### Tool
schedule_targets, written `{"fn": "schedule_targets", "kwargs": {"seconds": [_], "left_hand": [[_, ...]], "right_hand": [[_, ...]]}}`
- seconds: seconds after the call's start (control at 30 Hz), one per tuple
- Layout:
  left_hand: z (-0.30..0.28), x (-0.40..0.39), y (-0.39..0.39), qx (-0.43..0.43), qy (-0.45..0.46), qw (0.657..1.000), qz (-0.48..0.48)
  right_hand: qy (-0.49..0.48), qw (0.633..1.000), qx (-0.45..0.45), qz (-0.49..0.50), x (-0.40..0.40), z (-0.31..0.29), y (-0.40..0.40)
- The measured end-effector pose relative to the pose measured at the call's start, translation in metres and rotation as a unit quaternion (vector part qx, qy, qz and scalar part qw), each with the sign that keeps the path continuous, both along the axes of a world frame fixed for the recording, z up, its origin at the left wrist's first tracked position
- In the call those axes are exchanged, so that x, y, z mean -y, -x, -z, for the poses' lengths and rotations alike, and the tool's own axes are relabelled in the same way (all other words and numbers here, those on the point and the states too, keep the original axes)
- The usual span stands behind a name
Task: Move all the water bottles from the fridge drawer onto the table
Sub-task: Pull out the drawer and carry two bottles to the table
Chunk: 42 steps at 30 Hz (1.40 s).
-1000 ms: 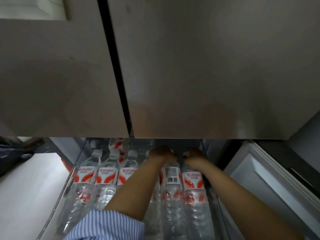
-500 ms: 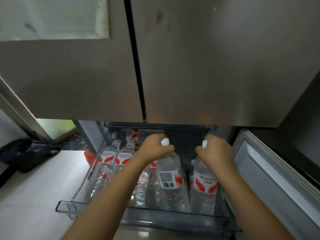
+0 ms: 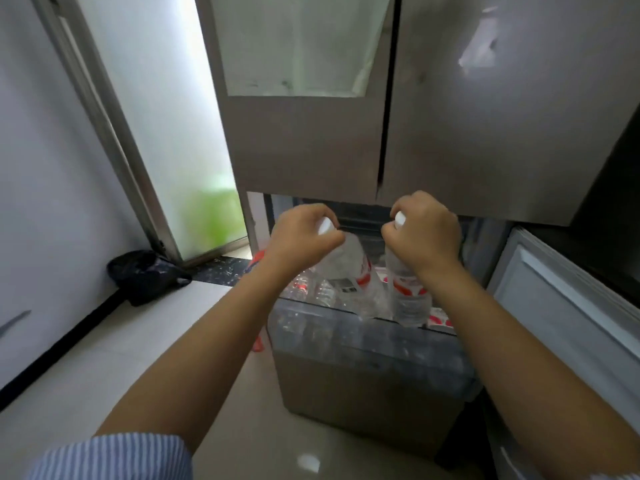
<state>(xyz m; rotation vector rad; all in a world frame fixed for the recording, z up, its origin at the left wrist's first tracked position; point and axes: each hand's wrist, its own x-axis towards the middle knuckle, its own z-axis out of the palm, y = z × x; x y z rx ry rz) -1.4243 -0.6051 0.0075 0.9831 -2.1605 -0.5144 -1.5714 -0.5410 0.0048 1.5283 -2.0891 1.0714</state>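
My left hand (image 3: 304, 233) grips the neck of a clear water bottle (image 3: 349, 271) with a white cap and red label, tilted and lifted above the open fridge drawer (image 3: 363, 341). My right hand (image 3: 426, 233) grips the neck of a second water bottle (image 3: 408, 292), which hangs nearly upright over the drawer's right side. Several more bottles (image 3: 311, 289) lie in the drawer below, partly hidden by my arms and the drawer's frosted front. No table is in view.
The closed upper fridge doors (image 3: 450, 133) hang just above my hands. A white open door panel (image 3: 568, 306) stands at the right. A black bag (image 3: 145, 275) lies on the pale floor (image 3: 104, 358) at the left by a glass door (image 3: 166, 133).
Both hands have risen out of the drawer, each lifting a bottle by the neck. The view has pulled back and up, showing the floor and glass door at the left.
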Motion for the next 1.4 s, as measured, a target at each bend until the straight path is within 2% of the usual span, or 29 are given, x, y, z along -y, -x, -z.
{"fn": "schedule_targets", "kwargs": {"seconds": [0.1, 0.23, 0.37, 0.53, 0.63, 0.77, 0.83, 0.9, 1.0, 1.13, 1.23, 1.4], "left_hand": [[-0.015, -0.015, -0.064, -0.007, -0.007, 0.997, -0.083], [-0.016, -0.034, -0.164, 0.083, -0.021, 0.981, -0.176], [-0.004, -0.058, -0.274, 0.182, -0.071, 0.942, -0.274], [0.017, -0.099, -0.413, 0.194, -0.161, 0.893, -0.374], [0.026, -0.119, -0.487, 0.198, -0.208, 0.859, -0.424], [0.035, -0.133, -0.583, 0.183, -0.262, 0.814, -0.485], [0.034, -0.137, -0.627, 0.170, -0.292, 0.789, -0.513], [0.034, -0.142, -0.666, 0.153, -0.319, 0.761, -0.544], [0.036, -0.151, -0.722, 0.131, -0.334, 0.720, -0.594], [0.043, -0.170, -0.795, 0.095, -0.332, 0.679, -0.648], [0.049, -0.182, -0.850, 0.098, -0.333, 0.659, -0.667], [0.058, -0.203, -0.956, 0.117, -0.367, 0.653, -0.652]], "right_hand": [[-0.002, 0.998, -0.017, -0.067, 0.004, -0.013, -0.060], [-0.058, 0.987, -0.025, -0.145, 0.019, -0.010, -0.152], [-0.139, 0.954, -0.064, -0.259, 0.031, 0.006, -0.257], [-0.179, 0.878, -0.095, -0.434, 0.038, 0.027, -0.404], [-0.215, 0.832, -0.119, -0.498, 0.043, 0.030, -0.488], [-0.302, 0.743, -0.169, -0.573, 0.059, 0.029, -0.594], [-0.333, 0.695, -0.160, -0.617, 0.067, 0.029, -0.647], [-0.342, 0.650, -0.160, -0.660, 0.071, 0.032, -0.700], [-0.326, 0.611, -0.164, -0.702, 0.068, 0.037, -0.777], [-0.318, 0.584, -0.152, -0.731, 0.061, 0.047, -0.871], [-0.331, 0.589, -0.122, -0.727, 0.056, 0.052, -0.937], [-0.348, 0.587, -0.128, -0.720, 0.039, 0.060, -1.046]]}}
